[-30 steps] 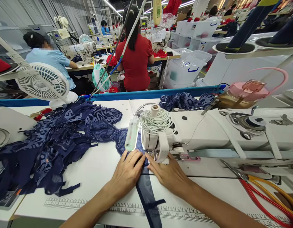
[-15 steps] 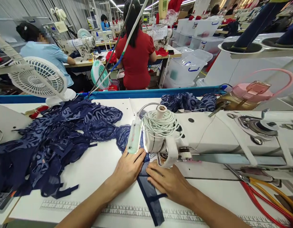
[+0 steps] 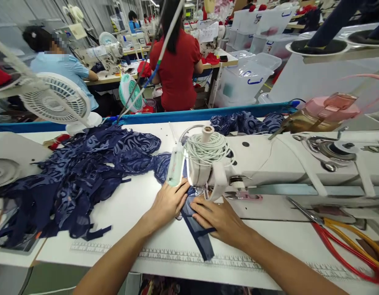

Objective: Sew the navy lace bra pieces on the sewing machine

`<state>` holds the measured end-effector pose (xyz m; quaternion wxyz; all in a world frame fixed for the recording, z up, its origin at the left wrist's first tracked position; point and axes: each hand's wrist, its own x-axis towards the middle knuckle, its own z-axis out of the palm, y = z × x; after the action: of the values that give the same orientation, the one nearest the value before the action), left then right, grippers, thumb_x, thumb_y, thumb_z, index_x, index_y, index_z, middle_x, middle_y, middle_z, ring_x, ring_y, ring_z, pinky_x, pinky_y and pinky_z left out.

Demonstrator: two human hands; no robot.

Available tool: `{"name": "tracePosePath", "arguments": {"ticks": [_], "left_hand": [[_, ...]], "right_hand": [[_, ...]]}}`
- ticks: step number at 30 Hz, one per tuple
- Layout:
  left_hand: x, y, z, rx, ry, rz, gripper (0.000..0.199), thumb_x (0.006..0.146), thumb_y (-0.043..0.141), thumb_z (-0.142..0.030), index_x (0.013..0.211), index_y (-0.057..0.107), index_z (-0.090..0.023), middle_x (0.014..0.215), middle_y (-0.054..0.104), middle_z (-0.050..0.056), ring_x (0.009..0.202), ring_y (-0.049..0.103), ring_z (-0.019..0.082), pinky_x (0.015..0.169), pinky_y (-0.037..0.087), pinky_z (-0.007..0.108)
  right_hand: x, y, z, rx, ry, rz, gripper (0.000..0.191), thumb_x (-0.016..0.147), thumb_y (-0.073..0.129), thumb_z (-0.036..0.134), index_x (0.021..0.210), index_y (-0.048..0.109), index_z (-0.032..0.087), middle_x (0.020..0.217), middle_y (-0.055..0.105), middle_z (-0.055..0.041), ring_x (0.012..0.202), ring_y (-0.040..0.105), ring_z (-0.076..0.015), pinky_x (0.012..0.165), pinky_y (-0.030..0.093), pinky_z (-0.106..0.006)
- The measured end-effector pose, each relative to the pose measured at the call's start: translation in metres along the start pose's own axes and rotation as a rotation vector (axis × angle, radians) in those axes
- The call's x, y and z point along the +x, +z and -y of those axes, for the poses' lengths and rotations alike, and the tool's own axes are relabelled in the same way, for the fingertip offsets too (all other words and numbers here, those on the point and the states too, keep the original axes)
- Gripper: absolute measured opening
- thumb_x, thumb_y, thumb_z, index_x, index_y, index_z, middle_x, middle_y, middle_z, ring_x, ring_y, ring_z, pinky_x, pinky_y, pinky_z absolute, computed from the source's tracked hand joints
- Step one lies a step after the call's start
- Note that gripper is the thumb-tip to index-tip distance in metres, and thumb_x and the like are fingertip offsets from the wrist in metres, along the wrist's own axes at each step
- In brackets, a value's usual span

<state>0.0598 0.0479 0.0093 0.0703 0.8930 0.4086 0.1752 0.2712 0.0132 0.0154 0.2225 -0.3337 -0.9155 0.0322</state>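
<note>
A navy fabric piece with a sheer panel and dark edging strips (image 3: pixel 199 231) lies on the white sewing table, its far end under the sewing machine head (image 3: pixel 201 174). My left hand (image 3: pixel 169 203) rests palm down along the left side of this fabric, fingers stretched toward the presser foot area. On its right side my right hand (image 3: pixel 220 219) lies with fingers extended flat on the cloth, just below the needle area. The needle itself is hidden behind the machine's guard. Navy lace cups (image 3: pixel 162 166) continue from the work, behind and left of the machine.
A heap of navy lace pieces (image 3: pixel 75 180) covers the table's left. Red- and yellow-handled scissors (image 3: pixel 327 233) lie at right, near a pink-lidded bottle (image 3: pixel 327 110). A printed ruler (image 3: pixel 165 255) runs along the front edge. A white fan (image 3: pixel 56 98) and two seated people are beyond.
The fabric's near end has moved slightly away from me, toward the machine, and now ends about at the ruler. My view has shifted, showing more below the table's front edge. Both hands stay on the cloth.
</note>
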Motion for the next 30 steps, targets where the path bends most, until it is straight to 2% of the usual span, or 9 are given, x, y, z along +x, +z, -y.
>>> {"name": "tracePosePath", "arguments": {"ticks": [6, 8, 11, 13, 16, 20, 24, 27, 30], "left_hand": [[-0.035, -0.024, -0.008, -0.066, 0.007, 0.034, 0.033, 0.097, 0.041, -0.017, 0.128, 0.053, -0.018, 0.129, 0.06, 0.01, 0.129, 0.048, 0.024, 0.113, 0.029, 0.054], [-0.054, -0.038, -0.013, -0.161, -0.075, 0.007, 0.029, 0.097, 0.044, -0.02, 0.122, 0.058, -0.022, 0.123, 0.063, 0.007, 0.126, 0.051, 0.023, 0.112, 0.031, 0.051], [-0.072, -0.052, -0.018, -0.231, -0.517, -0.192, 0.026, 0.097, 0.042, -0.031, 0.107, 0.064, -0.022, 0.106, 0.066, 0.007, 0.103, 0.061, 0.021, 0.093, 0.048, 0.039], [-0.072, -0.051, -0.017, -0.164, -0.862, -0.269, 0.032, 0.094, 0.045, -0.043, 0.096, 0.064, -0.018, 0.097, 0.062, 0.009, 0.091, 0.061, 0.023, 0.082, 0.051, 0.038], [-0.062, -0.039, -0.014, -0.018, -1.046, -0.224, 0.032, 0.082, 0.06, -0.047, 0.086, 0.061, -0.015, 0.096, 0.058, 0.012, 0.094, 0.058, 0.029, 0.085, 0.047, 0.042], [-0.066, -0.044, -0.014, -0.022, -1.03, -0.23, 0.012, 0.081, 0.057, -0.024, 0.071, 0.055, -0.018, 0.085, 0.057, 0.007, 0.084, 0.059, 0.023, 0.078, 0.045, 0.033], [-0.095, -0.092, -0.039, -0.144, -1.01, -0.292, 0.025, 0.09, 0.05, -0.041, 0.075, 0.05, -0.021, 0.066, 0.051, -0.003, 0.063, 0.052, 0.016, 0.061, 0.04, 0.025], [-0.106, -0.131, -0.075, -0.39, -0.697, -0.003, 0.019, 0.084, 0.06, -0.039, 0.078, 0.055, -0.022, 0.065, 0.054, -0.005, 0.061, 0.051, 0.013, 0.055, 0.037, 0.021], [-0.099, -0.16, -0.106, -0.631, -0.288, 0.381, 0.006, 0.082, 0.065, -0.031, 0.084, 0.063, -0.027, 0.075, 0.064, -0.006, 0.063, 0.056, 0.011, 0.053, 0.038, 0.018]], "right_hand": [[0.001, 0.003, 0.004, 0.081, -0.054, -0.041, 0.018, 0.096, 0.047, 0.017, 0.106, 0.063, 0.021, 0.098, 0.067, -0.0053, 0.094, 0.06, -0.0188, 0.083, 0.041, -0.034], [0.001, 0.005, 0.004, 0.115, -0.056, -0.071, 0.018, 0.096, 0.048, 0.017, 0.104, 0.064, 0.021, 0.096, 0.067, -0.0041, 0.093, 0.06, -0.018, 0.083, 0.04, -0.033], [0.002, 0.006, 0.003, 0.169, -0.065, -0.09, 0.02, 0.096, 0.046, 0.015, 0.103, 0.064, 0.021, 0.094, 0.066, -0.0042, 0.09, 0.059, -0.0172, 0.081, 0.041, -0.033], [0.003, 0.005, 0.003, 0.193, -0.07, -0.077, 0.021, 0.096, 0.044, 0.015, 0.099, 0.064, 0.021, 0.094, 0.065, -0.0046, 0.088, 0.059, -0.0169, 0.08, 0.041, -0.032], [0.004, 0.004, 0.004, 0.183, -0.066, -0.08, 0.021, 0.097, 0.044, 0.017, 0.094, 0.064, 0.021, 0.09, 0.065, -0.0044, 0.084, 0.06, -0.0172, 0.079, 0.042, -0.033], [0.002, 0.003, 0.006, 0.145, -0.063, -0.148, 0.019, 0.096, 0.046, 0.016, 0.094, 0.064, 0.021, 0.088, 0.066, -0.0044, 0.082, 0.06, -0.0178, 0.077, 0.043, -0.034], [0.002, -0.011, 0.017, 0.2, -0.089, -0.232, 0.019, 0.094, 0.048, 0.013, 0.104, 0.063, 0.021, 0.09, 0.065, -0.006, 0.082, 0.059, -0.0183, 0.074, 0.046, -0.033], [0.008, -0.037, 0.043, 0.352, -0.096, -0.257, 0.034, 0.094, 0.051, 0.017, 0.128, 0.052, 0.021, 0.107, 0.064, -0.0112, 0.099, 0.059, -0.0219, 0.086, 0.047, -0.037], [0.013, -0.062, 0.075, 0.675, -0.188, 0.031, 0.042, 0.095, 0.05, 0.045, 0.128, 0.052, 0.02, 0.113, 0.063, -0.0126, 0.105, 0.058, -0.0222, 0.09, 0.048, -0.033]]}}
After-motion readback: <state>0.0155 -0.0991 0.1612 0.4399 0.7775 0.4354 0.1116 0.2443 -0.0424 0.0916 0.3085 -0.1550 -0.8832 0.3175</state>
